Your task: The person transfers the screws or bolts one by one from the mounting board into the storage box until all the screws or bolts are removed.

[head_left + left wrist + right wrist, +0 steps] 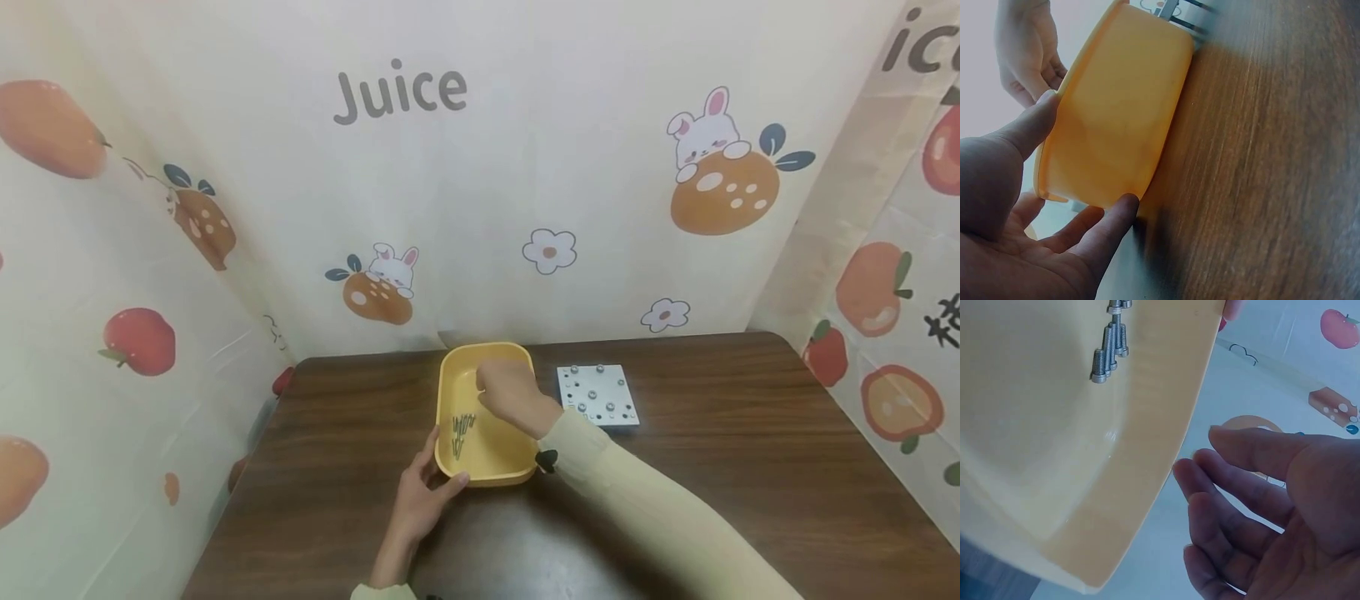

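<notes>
A yellow plastic tray lies on the table, its left part holding several silver socket-head screws. My left hand grips its near left corner, with the thumb at the near side and fingers along the left wall. In the left wrist view, thumb and fingertips touch the tray wall. My right hand hovers over the tray's right part. Its fingers are loosely curled in the right wrist view, and nothing shows between them. Right of the tray is a white square plate with several screws standing in it and small holes.
The brown wooden table reaches back to a printed curtain with fruit and rabbit pictures. Curtains also hang at both sides. The right sleeve crosses the table in front of the plate.
</notes>
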Demonstrator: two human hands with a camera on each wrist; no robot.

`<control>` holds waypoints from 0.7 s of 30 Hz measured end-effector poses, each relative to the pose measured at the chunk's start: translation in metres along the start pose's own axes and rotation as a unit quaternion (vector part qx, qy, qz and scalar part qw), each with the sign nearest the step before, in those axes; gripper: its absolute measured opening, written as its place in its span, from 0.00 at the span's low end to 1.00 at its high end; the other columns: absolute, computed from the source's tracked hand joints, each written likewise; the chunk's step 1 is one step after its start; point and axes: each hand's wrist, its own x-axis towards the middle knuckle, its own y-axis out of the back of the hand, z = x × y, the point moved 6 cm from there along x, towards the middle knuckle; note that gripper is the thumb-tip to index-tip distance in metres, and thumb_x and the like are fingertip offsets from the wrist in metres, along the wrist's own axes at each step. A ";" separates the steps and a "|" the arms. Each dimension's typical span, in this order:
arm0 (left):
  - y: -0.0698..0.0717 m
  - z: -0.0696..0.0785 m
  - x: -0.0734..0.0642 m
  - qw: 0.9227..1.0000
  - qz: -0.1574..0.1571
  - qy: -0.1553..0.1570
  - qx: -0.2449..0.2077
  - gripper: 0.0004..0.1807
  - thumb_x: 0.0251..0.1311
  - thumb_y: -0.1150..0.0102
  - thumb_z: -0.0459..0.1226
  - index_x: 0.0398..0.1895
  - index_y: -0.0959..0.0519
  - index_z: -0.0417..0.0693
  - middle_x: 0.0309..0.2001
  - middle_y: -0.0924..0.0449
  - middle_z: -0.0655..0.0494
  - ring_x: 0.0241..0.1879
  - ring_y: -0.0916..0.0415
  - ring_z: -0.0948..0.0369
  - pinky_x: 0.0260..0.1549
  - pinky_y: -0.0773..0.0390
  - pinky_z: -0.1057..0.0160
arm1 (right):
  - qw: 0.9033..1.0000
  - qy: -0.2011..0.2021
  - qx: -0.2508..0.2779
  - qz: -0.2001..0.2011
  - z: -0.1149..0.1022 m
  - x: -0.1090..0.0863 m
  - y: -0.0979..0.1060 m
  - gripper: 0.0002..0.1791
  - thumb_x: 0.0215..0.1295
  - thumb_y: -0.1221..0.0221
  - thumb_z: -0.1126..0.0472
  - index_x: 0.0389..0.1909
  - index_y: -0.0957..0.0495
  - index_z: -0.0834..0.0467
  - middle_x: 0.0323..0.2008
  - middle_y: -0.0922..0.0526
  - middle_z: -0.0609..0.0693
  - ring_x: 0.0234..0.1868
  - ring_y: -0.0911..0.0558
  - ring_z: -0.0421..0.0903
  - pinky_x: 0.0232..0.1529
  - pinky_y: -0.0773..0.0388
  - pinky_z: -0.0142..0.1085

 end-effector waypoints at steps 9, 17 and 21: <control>0.001 0.002 0.002 1.000 0.004 0.004 0.004 0.52 0.58 0.22 0.35 0.84 0.40 0.48 0.77 0.37 0.30 0.71 0.29 0.37 0.74 0.33 0.36 | 1.000 -0.014 -0.003 0.020 0.008 -0.007 0.003 0.20 0.57 0.34 0.70 0.12 0.29 0.53 0.13 0.34 0.42 0.19 0.35 0.40 0.20 0.35 0.31; 0.001 0.001 0.001 1.000 0.006 0.004 0.007 0.52 0.57 0.22 0.34 0.84 0.39 0.49 0.76 0.37 0.30 0.69 0.26 0.37 0.72 0.31 0.35 | 0.999 -0.007 -0.006 0.042 0.012 -0.020 0.008 0.06 0.61 0.29 0.65 0.39 0.09 0.57 0.39 0.08 0.51 0.41 0.12 0.52 0.47 0.13 0.45; 0.001 0.001 -0.001 1.000 0.005 -0.002 0.005 0.51 0.57 0.22 0.34 0.83 0.39 0.48 0.76 0.36 0.30 0.68 0.25 0.38 0.73 0.32 0.37 | 0.998 -0.009 0.001 0.057 0.017 -0.027 0.009 0.07 0.62 0.28 0.64 0.41 0.09 0.57 0.41 0.08 0.52 0.43 0.11 0.52 0.51 0.14 0.46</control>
